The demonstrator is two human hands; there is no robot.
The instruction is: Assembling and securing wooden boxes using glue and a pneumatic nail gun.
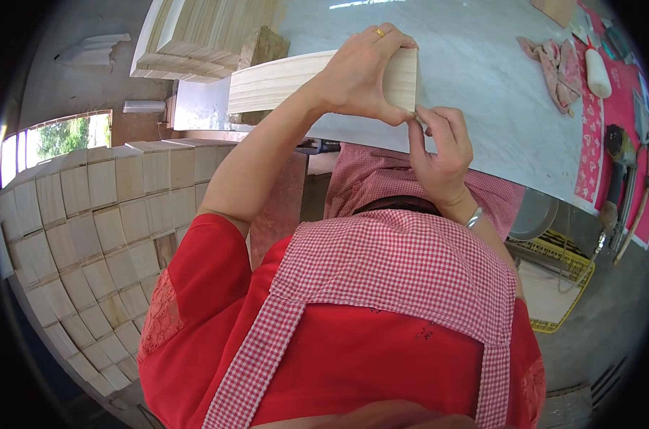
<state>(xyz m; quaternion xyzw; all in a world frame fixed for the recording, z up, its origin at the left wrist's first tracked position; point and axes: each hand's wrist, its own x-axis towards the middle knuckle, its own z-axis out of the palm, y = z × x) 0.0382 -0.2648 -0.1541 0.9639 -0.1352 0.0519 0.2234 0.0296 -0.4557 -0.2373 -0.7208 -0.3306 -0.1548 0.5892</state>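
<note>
A long pale wooden board point(274, 84) lies over the light marbled tabletop point(482, 64), its right end close to the table's near edge. My left hand point(356, 75), with a ring on one finger, spans that end. Its fingers bend over the far side and its thumb presses the near corner. At this same corner my right hand point(442, 146) is closed in a pinch, its thumb and index fingertips beside my left thumb. Whatever small thing sits between those fingertips is too small to make out.
Stacked thin boards point(203, 36) and a rough wooden block point(266, 46) stand at the back left. Many pale wooden pieces point(88, 236) are piled left of me. On the right are a crumpled cloth point(557, 71), a white bottle point(597, 75) and a power tool point(616, 146).
</note>
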